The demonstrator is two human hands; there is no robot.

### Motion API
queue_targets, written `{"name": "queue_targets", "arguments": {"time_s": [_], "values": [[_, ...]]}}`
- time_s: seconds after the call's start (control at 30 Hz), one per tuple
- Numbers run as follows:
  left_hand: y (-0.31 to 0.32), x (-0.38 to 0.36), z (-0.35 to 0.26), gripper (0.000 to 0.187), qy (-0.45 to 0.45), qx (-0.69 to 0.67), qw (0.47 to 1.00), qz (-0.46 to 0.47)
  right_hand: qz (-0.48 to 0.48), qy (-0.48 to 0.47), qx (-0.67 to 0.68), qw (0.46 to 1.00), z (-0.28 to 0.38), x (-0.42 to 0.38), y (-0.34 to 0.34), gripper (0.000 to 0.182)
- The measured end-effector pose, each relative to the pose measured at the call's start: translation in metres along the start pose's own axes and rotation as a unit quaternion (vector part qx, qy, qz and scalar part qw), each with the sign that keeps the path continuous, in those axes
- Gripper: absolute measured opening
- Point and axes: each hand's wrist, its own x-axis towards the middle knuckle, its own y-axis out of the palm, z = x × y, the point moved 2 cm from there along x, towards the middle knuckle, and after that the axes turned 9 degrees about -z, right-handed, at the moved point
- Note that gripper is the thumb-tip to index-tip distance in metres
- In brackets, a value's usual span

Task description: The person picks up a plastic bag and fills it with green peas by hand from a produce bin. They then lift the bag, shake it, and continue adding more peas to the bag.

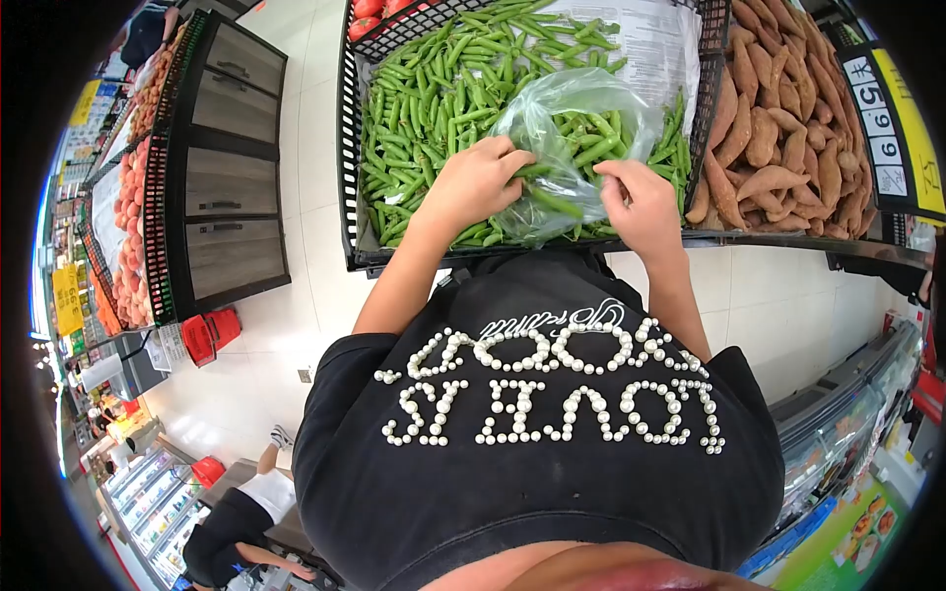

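A clear plastic bag (552, 108) with several green pea pods inside lies over the heap of pea pods (434, 108) in a black crate (349, 148). My left hand (480, 184) is at the bag's left side, its fingers closed round the plastic near some pods. At the bag's right edge is my right hand (639, 197), with thumb and forefinger pinched on the plastic. The bag's mouth is spread at the upper right, and pods show through its film.
Sweet potatoes (774, 128) fill the bin to the right, beside price signs (877, 123). Red tomatoes (367, 10) sit beyond the pods. Drawer cabinets (232, 148) and a red basket (209, 335) stand left. A person (241, 517) is at the lower left.
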Motion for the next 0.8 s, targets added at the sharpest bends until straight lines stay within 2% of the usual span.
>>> {"name": "queue_targets", "arguments": {"time_s": [0.13, 0.17, 0.3, 0.4, 0.5, 0.6, 0.67, 0.7, 0.8], "values": [[0.004, -0.003, -0.005, 0.031, -0.009, -0.002, 1.000, -0.023, 0.090, -0.070, 0.026, 0.993, 0.000, -0.006, 0.002, 0.010], [0.006, -0.003, -0.005, 0.029, -0.011, 0.001, 1.000, -0.024, 0.137, -0.070, 0.013, 0.988, 0.000, -0.012, 0.006, 0.014], [0.008, -0.007, -0.002, 0.023, -0.013, 0.002, 0.999, -0.038, 0.155, -0.072, -0.105, 0.980, -0.002, -0.026, 0.024, 0.023], [0.001, -0.007, -0.003, 0.020, -0.014, -0.035, 0.998, -0.052, 0.135, -0.081, -0.149, 0.976, -0.001, -0.029, 0.027, 0.022], [-0.016, -0.001, -0.008, 0.018, -0.016, -0.112, 0.990, -0.080, 0.149, -0.067, -0.115, 0.980, 0.004, -0.023, 0.018, 0.022], [-0.041, 0.011, -0.015, 0.019, -0.009, -0.166, 0.977, -0.135, 0.080, -0.101, -0.035, 0.991, 0.008, -0.014, 0.007, 0.022], [-0.049, 0.024, -0.017, 0.022, -0.006, -0.176, 0.968, -0.178, 0.162, -0.091, -0.077, 0.980, 0.011, -0.015, 0.011, 0.023], [-0.052, 0.032, -0.021, 0.020, 0.020, -0.135, 0.976, -0.168, 0.201, -0.085, -0.099, 0.971, 0.012, -0.015, 0.013, 0.023], [-0.039, 0.051, -0.027, 0.022, 0.137, -0.023, 0.975, -0.172, 0.195, -0.069, -0.149, 0.967, 0.006, -0.025, 0.029, 0.025]]}}
